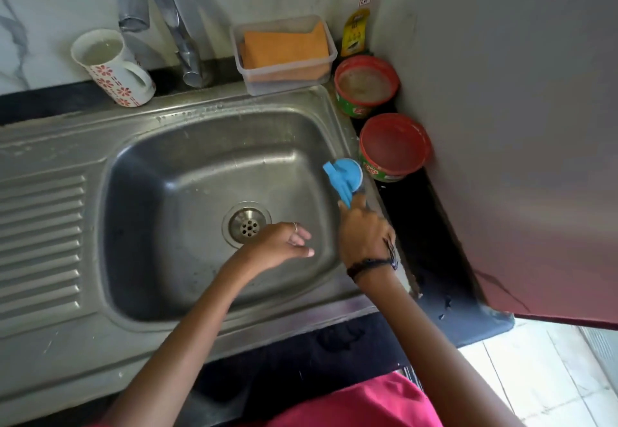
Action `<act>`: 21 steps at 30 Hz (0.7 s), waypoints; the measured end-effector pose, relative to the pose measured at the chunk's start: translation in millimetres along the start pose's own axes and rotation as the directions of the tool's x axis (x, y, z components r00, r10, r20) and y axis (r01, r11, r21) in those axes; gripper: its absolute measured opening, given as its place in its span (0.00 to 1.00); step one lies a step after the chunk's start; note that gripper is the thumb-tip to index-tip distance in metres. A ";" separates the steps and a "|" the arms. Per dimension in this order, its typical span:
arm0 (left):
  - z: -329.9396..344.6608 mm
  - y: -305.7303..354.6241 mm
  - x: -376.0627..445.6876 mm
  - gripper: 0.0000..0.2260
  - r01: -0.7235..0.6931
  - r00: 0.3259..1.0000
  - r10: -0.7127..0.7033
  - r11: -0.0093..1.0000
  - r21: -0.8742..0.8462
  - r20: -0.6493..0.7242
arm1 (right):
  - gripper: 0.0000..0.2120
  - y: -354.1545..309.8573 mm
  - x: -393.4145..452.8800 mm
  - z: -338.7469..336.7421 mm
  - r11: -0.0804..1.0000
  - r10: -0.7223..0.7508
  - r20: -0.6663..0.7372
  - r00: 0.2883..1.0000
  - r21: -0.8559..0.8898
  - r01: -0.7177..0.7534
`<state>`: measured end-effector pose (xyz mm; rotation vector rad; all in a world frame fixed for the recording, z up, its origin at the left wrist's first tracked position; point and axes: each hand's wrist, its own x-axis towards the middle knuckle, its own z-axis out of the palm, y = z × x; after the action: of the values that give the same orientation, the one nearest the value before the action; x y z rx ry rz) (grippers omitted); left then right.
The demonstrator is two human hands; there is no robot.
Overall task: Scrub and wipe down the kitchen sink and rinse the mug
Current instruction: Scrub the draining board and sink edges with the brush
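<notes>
A steel sink (187, 165) with a round drain (246, 224) fills the middle of the head view. My right hand (364, 232) grips the handle of a blue scrubber (344, 176), whose round head lies against the sink's right rim. My left hand (284, 244) hangs over the basin just right of the drain, fingers loosely curled and holding nothing. A white mug with red flowers (112, 69) stands tilted on the back ledge at the left, beside the tap (177, 25).
A clear tub with an orange sponge (286, 48) sits on the back rim. Two red-lidded tubs (366, 85) (394, 145) and a yellow-labelled bottle (357, 30) line the black counter at the right, against a wall. The ribbed drainboard (40, 242) lies left.
</notes>
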<state>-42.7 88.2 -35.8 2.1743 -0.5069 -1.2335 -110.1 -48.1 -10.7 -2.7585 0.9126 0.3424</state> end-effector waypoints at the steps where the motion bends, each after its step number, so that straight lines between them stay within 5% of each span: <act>1: -1.2 1.1 -2.9 0.18 0.001 1.000 -0.002 0.999 0.035 0.019 | 0.22 -2.2 7.0 -3.6 1.000 -0.004 -0.005 1.000 0.026 0.004; 6: -3.0 6.6 -13.3 0.21 0.027 0.981 -0.061 0.983 0.182 0.182 | 0.20 -12.4 30.6 -14.7 0.995 -0.085 -0.025 0.996 0.050 0.086; 10: 8.3 5.4 -21.0 0.21 0.043 0.963 -0.117 0.955 0.294 0.241 | 0.22 21.1 -31.8 -4.3 0.999 -0.040 0.055 0.998 -0.006 0.040; 14: 15.5 4.6 -26.5 0.21 0.059 0.965 -0.137 0.944 0.325 0.221 | 0.25 32.2 -58.5 -1.8 0.997 0.057 0.083 0.995 0.054 -0.061; 21: 21.6 5.3 -29.7 0.19 0.053 0.984 -0.111 0.927 0.371 0.137 | 0.22 13.4 -0.5 -8.0 0.991 -0.055 -0.014 0.998 0.120 0.057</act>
<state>-76.5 94.9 -21.9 2.4376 -0.7713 -1.4583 -117.4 -60.5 -4.6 -2.6716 0.8281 0.2547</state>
